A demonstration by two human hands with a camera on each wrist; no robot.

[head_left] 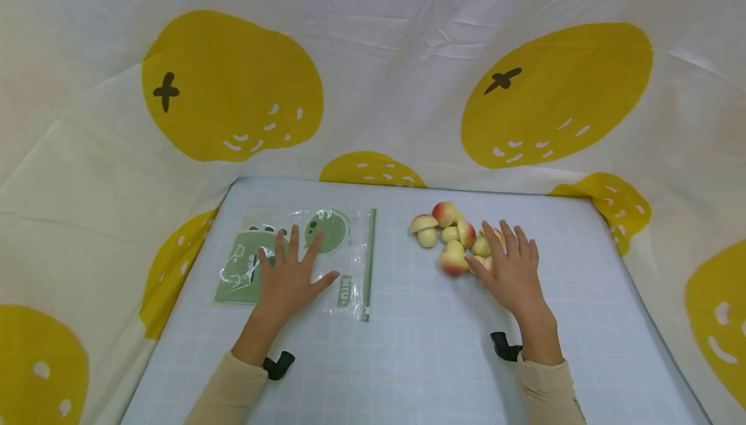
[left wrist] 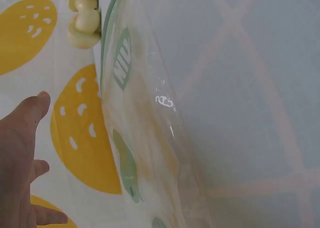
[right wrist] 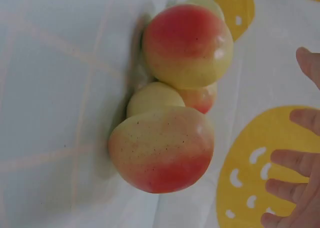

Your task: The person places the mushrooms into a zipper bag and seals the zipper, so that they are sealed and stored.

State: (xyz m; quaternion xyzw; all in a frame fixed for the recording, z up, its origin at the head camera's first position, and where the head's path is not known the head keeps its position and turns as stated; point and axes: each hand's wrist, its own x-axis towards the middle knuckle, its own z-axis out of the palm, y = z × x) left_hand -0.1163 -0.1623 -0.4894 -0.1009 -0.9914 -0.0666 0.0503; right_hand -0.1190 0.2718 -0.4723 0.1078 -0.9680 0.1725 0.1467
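Head view: left hand (head_left: 289, 276) laid flat, fingers (head_left: 293, 242) spread and straight, pressing the clear plastic zip bag with green dinosaur print (head_left: 303, 260) onto the pale blue gridded counter (head_left: 419, 347). Right hand (head_left: 508, 266) lowered over the near side of the heap of small red-and-yellow toy mushrooms (head_left: 451, 238), fingers relaxed, fingertips touching the nearest pieces, nothing enclosed yet. Judged to be the opening step: bag steadied, first mushroom about to be picked. Next move likely calls for curling thumb and forefinger round one piece and lifting the bag's mouth along the green zip strip (head_left: 369, 263).

Left wrist view: bag film just beside the open palm, green lettering (left wrist: 121, 65) and zip edge running away toward a few pale mushroom stems (left wrist: 85, 20) at the top. Fingers extended, gripping nothing.

Right wrist view: two large red-capped mushrooms (right wrist: 165, 148) stacked close together on the counter, a paler one wedged between. Fingertips at the right edge, held apart from the caps in this view, loosely straight, not closed round anything.
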